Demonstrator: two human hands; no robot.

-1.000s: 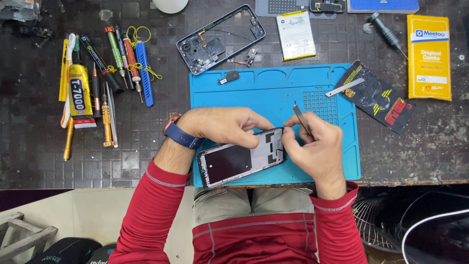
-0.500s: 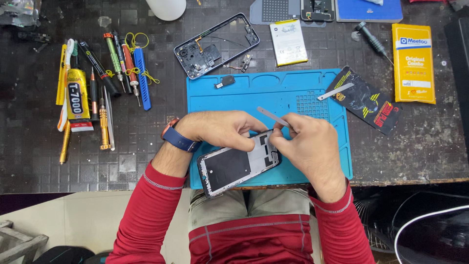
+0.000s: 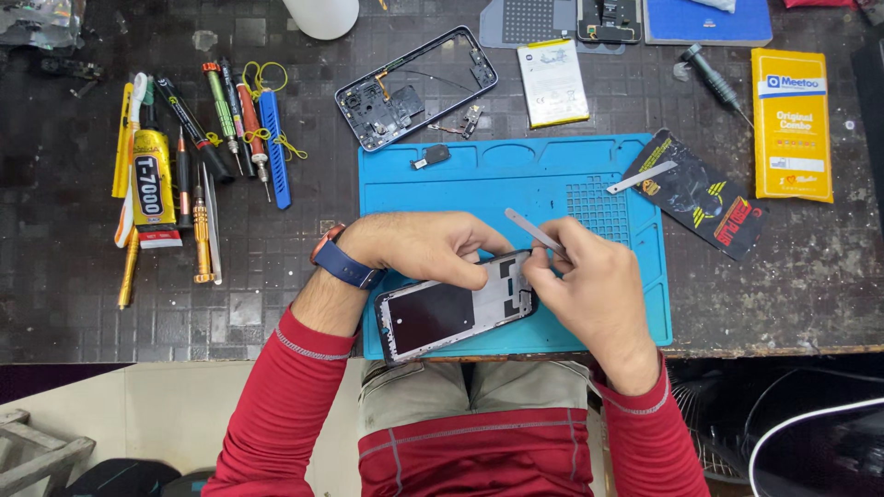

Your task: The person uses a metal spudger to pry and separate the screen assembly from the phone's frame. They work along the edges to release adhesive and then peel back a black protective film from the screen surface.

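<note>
Worktop (image 3: 276, 322): dark, tiled, scuffed; one blue mat (image 3: 460, 184).
Phone parts: one screen assembly (image 3: 442, 317), one frame (image 3: 414, 87), one battery (image 3: 552, 81).
Left hand (image 3: 419, 247): fingers closed on the screen assembly.
Right hand (image 3: 589, 290): fingers pinching one metal tool (image 3: 529, 230).

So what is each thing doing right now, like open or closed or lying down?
phone screen assembly: flat on the blue mat, inner side up.
left hand: pressing the assembly.
right hand: gripping metal tweezers.
phone frame: opened, empty.
battery: out, lying flat.
glue tube: lying down.
</note>
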